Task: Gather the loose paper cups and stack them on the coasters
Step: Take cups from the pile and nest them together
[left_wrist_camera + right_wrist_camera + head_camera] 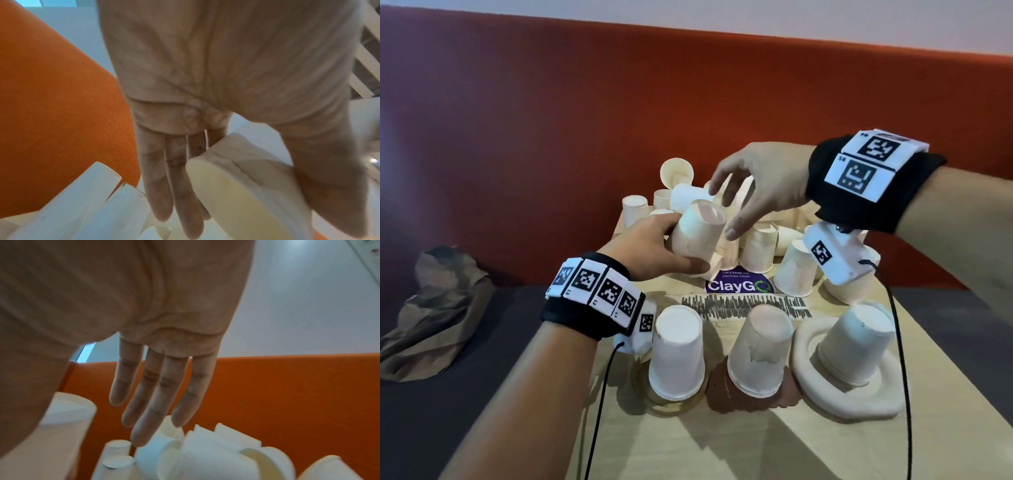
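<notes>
Paper cups are the matter here, but the biggest thing in the head view is the orange-red bench back (pixel 619 102), running across from 9 to 3 o'clock behind everything. Next comes the light wooden table (pixel 688 445), with a crumpled brown paper bag (pixel 434 315) lying on the dark seat at 9 o'clock of it. At the table's 12 o'clock edge sits a jumbled heap of loose cups (pixel 756 246), some inverted, some on their sides. Along the near part, toward 6 o'clock, three coasters lie in a row: a thick cream ring coaster (pixel 811 383) at 3 o'clock, a brown coaster (pixel 722 390) in the middle and a pale yellowish coaster (pixel 671 406) at 9 o'clock. Each carries an inverted cup or short stack: the right stack (pixel 856 346), the middle cup (pixel 760 353), the left cup (pixel 677 353). A purple ClayGo sticker (pixel 739 282) lies between heap and coasters.

The left hand (pixel 654 250) grasps a tilted cup (pixel 697 236) lifted above the table, thumb on the near side and fingers (pixel 174 186) behind it. The right hand (pixel 767 185) hovers over the heap at 12 o'clock, its fingers (pixel 156 394) released and spread, holding nothing, the thumb near the held cup's base.
</notes>
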### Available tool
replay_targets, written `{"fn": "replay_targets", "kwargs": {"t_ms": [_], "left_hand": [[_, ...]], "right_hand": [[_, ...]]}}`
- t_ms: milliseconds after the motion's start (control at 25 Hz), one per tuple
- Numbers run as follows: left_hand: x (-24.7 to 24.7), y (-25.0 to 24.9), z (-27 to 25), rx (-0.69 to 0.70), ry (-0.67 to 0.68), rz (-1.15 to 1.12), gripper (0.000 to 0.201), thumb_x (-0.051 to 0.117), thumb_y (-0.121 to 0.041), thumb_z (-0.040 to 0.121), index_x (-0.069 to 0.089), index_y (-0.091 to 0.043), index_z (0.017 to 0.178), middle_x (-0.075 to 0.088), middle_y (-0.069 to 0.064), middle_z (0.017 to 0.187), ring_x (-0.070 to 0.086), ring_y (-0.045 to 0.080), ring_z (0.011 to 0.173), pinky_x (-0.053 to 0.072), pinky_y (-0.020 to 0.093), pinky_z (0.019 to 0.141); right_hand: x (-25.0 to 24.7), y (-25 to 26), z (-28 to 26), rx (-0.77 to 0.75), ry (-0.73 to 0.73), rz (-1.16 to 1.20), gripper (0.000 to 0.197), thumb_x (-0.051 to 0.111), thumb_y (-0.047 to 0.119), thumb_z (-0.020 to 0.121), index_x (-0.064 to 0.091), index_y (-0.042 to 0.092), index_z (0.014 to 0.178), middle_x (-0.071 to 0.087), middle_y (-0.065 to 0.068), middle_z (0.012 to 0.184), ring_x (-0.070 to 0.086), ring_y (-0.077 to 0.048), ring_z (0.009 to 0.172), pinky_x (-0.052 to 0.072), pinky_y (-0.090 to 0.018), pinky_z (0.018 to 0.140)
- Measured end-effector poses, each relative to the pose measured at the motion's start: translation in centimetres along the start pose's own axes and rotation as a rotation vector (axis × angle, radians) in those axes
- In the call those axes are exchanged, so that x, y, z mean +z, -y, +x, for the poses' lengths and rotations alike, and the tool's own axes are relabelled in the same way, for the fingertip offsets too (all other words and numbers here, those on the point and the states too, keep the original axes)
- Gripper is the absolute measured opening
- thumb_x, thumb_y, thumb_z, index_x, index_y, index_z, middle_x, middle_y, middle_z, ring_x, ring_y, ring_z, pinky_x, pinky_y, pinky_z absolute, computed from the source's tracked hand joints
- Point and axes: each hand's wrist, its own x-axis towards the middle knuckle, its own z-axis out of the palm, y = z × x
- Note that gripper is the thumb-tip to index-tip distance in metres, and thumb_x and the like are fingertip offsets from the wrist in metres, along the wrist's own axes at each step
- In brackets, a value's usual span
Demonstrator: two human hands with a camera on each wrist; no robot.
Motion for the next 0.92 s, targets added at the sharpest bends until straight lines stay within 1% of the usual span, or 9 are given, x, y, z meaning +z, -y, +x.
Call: {"fn": "replay_targets", "kwargs": {"t_ms": [120,200,240,320,440,520,680,800,920], "left_hand": [[0.2,0.2,0.1,-0.010,-0.035,0.032,0.066,0.089,-0.048,0.063,0.061,-0.029,0.121,0.067,-0.012,0.108,0.065,0.008,0.098,0.054,0.035,0.093],[0.5,0.0,0.1,-0.007,-0.035,0.050,0.067,0.088,-0.049,0.064,0.061,-0.028,0.122,0.067,-0.011,0.108,0.065,0.009,0.099,0.053,0.034,0.093],[0.7,-0.1,0.1,-0.008,-0.028,0.056,0.067,0.088,-0.048,0.065,0.060,-0.028,0.123,0.067,-0.010,0.109,0.064,0.010,0.099,0.052,0.032,0.092],[0.9,-0.3,0.0,-0.012,-0.010,0.064,0.068,0.088,-0.045,0.066,0.059,-0.027,0.124,0.066,-0.010,0.109,0.064,0.009,0.098,0.050,0.027,0.090],[1.0,-0.2,0.1,-0.019,0.006,0.075,0.071,0.088,-0.047,0.065,0.058,-0.027,0.126,0.066,-0.010,0.109,0.064,0.009,0.099,0.051,0.030,0.092],[0.9,-0.2,0.1,-0.025,0.004,0.071,0.071,0.088,-0.048,0.065,0.059,-0.026,0.125,0.066,-0.010,0.109,0.064,0.009,0.100,0.051,0.031,0.093],[1.0,-0.3,0.2,-0.004,-0.007,0.077,0.070,0.087,-0.048,0.064,0.060,-0.026,0.125,0.066,-0.010,0.109,0.064,0.010,0.100,0.052,0.033,0.093],[1.1,0.0,0.2,-0.024,0.001,0.078,0.070,0.088,-0.049,0.064,0.060,-0.026,0.124,0.066,-0.010,0.108,0.064,0.010,0.100,0.052,0.035,0.095],[1.2,0.3,0.2,-0.034,0.008,0.092,0.070,0.088,-0.049,0.064,0.061,-0.026,0.123,0.067,-0.009,0.107,0.065,0.011,0.101,0.052,0.038,0.096]], "right_hand": [[0.3,-3.3,-0.5,0.131,0.016,-0.124,0.052,0.093,0.041,0.061,0.069,0.029,0.105,0.072,0.014,0.098,0.066,-0.003,0.081,0.055,-0.031,0.085],[1.3,-5.7,-0.8,0.217,0.031,-0.249,0.049,0.091,0.041,0.063,0.069,0.029,0.106,0.072,0.013,0.099,0.067,-0.010,0.087,0.055,-0.034,0.086],[1.9,-6.9,-1.0,0.253,0.046,-0.293,0.050,0.090,0.041,0.065,0.069,0.028,0.109,0.071,0.012,0.102,0.067,-0.012,0.091,0.055,-0.035,0.087],[3.2,-9.0,-1.3,0.309,0.090,-0.365,0.058,0.087,0.041,0.069,0.064,0.027,0.121,0.068,0.009,0.115,0.065,-0.016,0.100,0.053,-0.036,0.091],[4.4,-10.9,-1.4,0.350,0.140,-0.456,0.076,0.083,0.040,0.075,0.049,0.028,0.141,0.060,0.004,0.134,0.061,-0.021,0.112,0.051,-0.036,0.094],[4.8,-11.4,-1.4,0.350,0.154,-0.474,0.078,0.082,0.037,0.078,0.044,0.028,0.146,0.058,0.003,0.137,0.061,-0.021,0.114,0.051,-0.037,0.095],[5.6,-11.7,-0.9,0.359,0.164,-0.462,0.075,0.081,0.037,0.078,0.047,0.029,0.144,0.063,0.003,0.128,0.062,-0.022,0.109,0.052,-0.040,0.095],[5.4,-11.1,-0.9,0.357,0.185,-0.439,0.062,0.084,0.044,0.071,0.063,0.031,0.127,0.068,0.003,0.114,0.064,-0.020,0.099,0.055,-0.039,0.088],[3.6,-9.6,-1.5,0.319,0.105,-0.367,0.055,0.085,0.053,0.064,0.069,0.032,0.112,0.068,0.007,0.103,0.064,-0.017,0.091,0.056,-0.037,0.084]]}}
